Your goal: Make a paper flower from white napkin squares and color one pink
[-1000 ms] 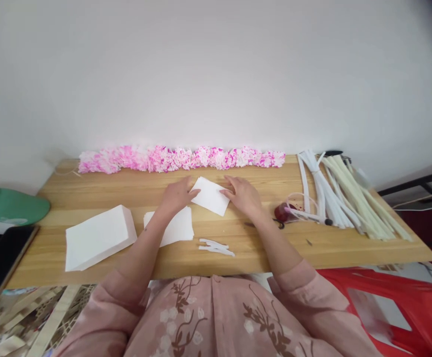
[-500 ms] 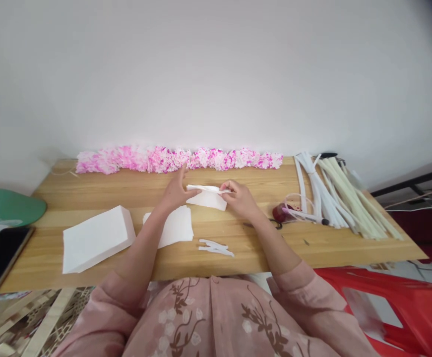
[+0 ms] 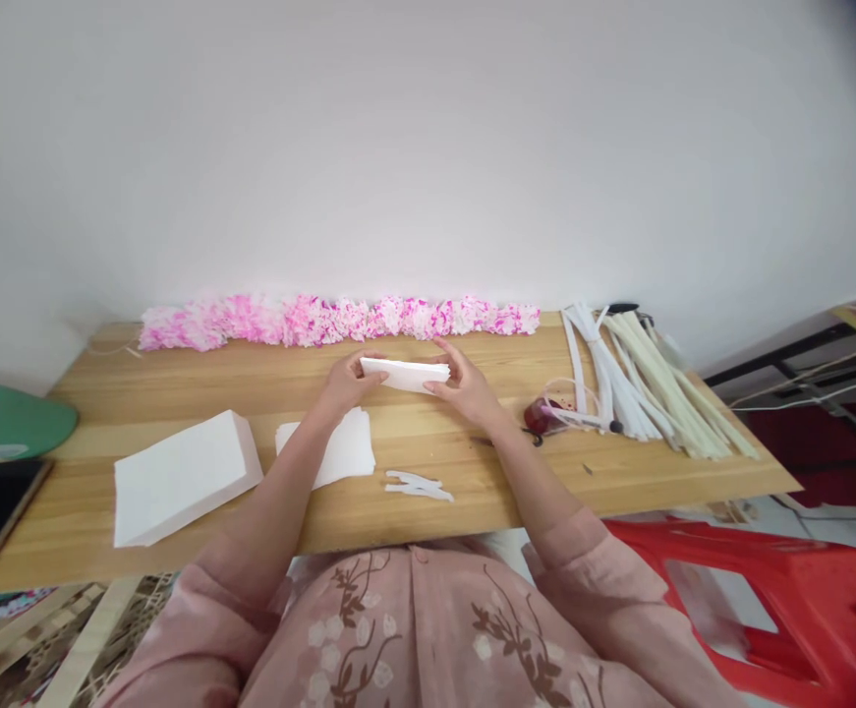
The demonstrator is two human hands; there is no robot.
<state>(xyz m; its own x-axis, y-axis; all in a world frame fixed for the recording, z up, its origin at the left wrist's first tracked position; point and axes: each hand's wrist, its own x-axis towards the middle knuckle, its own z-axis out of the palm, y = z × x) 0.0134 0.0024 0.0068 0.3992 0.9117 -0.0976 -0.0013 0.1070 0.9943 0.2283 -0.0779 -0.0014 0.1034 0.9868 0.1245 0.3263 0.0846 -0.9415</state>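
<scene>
A folded stack of white tissue paper [image 3: 405,374] is held just above the wooden table [image 3: 472,462], between both my hands. My left hand [image 3: 346,382] pinches its left end and my right hand [image 3: 464,388] pinches its right end. Below my left forearm lies a smaller pile of white tissue sheets [image 3: 339,450]. A thicker white stack [image 3: 181,477] lies further left. Small white paper scraps [image 3: 417,485] rest near the table's front edge.
A row of pink-and-white paper flowers [image 3: 331,320] runs along the wall. White and cream sticks [image 3: 641,379] lie at the right, with a dark red tool [image 3: 542,415] beside them. A green object [image 3: 7,421] sits at the far left. A red plastic stool [image 3: 767,600] stands lower right.
The tissue lay flat on the table under both hands. It has been folded over and lifted, and both hands now pinch its ends.
</scene>
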